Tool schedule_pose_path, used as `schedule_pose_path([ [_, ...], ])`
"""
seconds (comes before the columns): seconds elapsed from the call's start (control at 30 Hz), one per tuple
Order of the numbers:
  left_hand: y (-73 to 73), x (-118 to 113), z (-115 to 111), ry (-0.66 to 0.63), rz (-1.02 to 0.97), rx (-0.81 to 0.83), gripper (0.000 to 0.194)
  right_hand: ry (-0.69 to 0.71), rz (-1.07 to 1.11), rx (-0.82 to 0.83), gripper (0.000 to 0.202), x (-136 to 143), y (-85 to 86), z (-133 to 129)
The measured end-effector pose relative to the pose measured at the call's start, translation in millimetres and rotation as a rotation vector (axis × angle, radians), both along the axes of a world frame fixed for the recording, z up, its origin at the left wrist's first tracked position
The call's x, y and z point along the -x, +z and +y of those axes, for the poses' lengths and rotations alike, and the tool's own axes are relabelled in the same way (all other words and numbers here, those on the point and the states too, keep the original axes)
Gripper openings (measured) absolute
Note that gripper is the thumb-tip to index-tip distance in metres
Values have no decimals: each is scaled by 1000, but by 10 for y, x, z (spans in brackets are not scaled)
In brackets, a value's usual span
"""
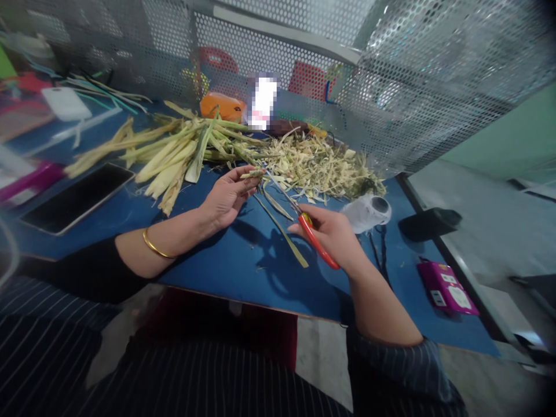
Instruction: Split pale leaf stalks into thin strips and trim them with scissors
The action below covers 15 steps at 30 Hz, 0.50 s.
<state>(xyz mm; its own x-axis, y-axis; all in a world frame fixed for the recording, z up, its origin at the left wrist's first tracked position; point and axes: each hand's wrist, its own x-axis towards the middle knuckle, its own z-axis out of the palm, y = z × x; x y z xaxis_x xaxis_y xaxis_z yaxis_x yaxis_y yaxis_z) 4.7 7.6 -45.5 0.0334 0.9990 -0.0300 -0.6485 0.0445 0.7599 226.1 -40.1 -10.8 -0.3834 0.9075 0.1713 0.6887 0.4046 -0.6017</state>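
My left hand point(232, 194) pinches a small bundle of pale green plant strips point(253, 174) between thumb and fingers. A long thin leaf strip point(286, 237) hangs below it over the blue table. In my right hand point(332, 231) are red-handled scissors point(317, 240), their blades pointing up and left to the bundle. Whether the blades touch it is too small to tell. Behind my left hand lie long dried leaves and stalks point(169, 153). A heap of short cut pieces point(317, 165) lies beyond the scissors.
A black phone point(78, 197) lies at the left on the blue table point(208, 266). A white wrapped roll point(367, 213), a dark cylinder point(430, 223) and a magenta box point(447, 288) stand at the right. An orange pouch point(221, 107) sits before the perforated metal screen point(278, 43).
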Motion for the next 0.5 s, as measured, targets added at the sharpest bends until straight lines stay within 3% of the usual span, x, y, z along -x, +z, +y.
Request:
schedule_pose_path([
  [0.33,12,7,4,6,15,8,22,-63,-118,-16,43,-69,-24,5],
  [0.5,23,9,-3,27,68,31,17,-235,-418,-100,54,-38,-108,71],
])
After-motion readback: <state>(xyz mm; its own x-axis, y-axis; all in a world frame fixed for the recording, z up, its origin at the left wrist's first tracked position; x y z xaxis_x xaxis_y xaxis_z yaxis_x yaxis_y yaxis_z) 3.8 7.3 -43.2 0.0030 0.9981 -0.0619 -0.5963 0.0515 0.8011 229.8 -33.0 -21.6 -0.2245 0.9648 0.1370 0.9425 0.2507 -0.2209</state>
